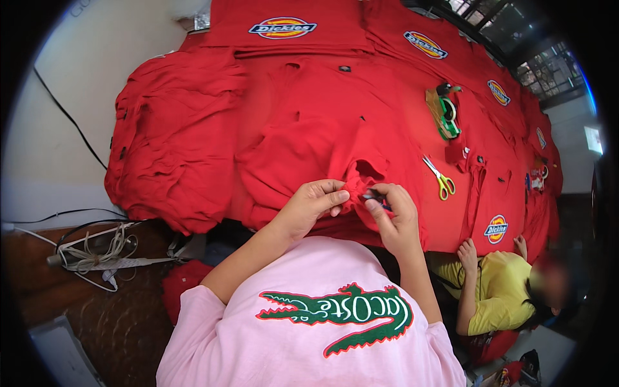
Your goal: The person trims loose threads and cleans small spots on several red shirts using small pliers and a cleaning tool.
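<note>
A red T-shirt (296, 155) lies rumpled on the table in front of me, with part of it gathered up at the near edge. My left hand (317, 201) is closed, its thumb and fingers pinching a fold of that red cloth. Close beside it, my right hand (398, 216) is closed around small dark thread snips (373, 195), mostly covered by the fingers. The tip of the snips is at the bunched cloth; whether the blades touch it I cannot tell. Just beyond both hands the cloth forms a dark opening.
A large heap of red shirts (177, 138) is at left. Yellow-handled scissors (443, 184) and a green tape dispenser (446, 116) lie to the right. More red shirts with printed emblems line the far side. A co-worker in a yellow shirt (496, 290) sits at right. Cables (97, 255) hang at left.
</note>
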The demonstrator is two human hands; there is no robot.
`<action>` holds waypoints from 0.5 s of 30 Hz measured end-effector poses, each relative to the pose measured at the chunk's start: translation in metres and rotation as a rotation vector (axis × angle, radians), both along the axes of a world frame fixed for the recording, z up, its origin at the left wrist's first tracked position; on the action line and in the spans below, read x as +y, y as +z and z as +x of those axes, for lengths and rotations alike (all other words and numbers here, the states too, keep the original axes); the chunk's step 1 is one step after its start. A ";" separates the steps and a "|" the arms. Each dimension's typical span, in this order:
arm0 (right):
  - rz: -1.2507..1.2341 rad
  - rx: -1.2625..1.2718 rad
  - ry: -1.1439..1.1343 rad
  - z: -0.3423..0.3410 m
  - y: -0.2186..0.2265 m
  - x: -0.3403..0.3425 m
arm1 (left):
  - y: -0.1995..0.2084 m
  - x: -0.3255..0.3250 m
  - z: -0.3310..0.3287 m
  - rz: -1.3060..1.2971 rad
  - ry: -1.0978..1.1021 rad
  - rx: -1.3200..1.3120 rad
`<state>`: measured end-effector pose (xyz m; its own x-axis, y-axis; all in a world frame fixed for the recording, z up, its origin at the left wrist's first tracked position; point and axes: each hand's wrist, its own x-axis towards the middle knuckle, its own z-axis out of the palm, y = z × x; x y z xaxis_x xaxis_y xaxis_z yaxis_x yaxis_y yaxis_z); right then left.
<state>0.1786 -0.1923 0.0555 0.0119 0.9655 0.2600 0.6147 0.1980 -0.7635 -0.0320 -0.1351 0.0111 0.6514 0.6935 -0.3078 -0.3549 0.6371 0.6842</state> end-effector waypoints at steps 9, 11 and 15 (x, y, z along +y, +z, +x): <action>0.081 -0.186 0.056 0.023 0.009 -0.013 | 0.000 -0.015 0.038 0.119 -0.007 0.075; 0.096 -0.187 0.059 0.028 0.008 -0.015 | 0.001 -0.018 0.043 0.122 0.009 0.091; 0.079 -0.161 0.042 0.038 0.000 -0.017 | 0.003 -0.022 0.048 0.122 0.037 0.094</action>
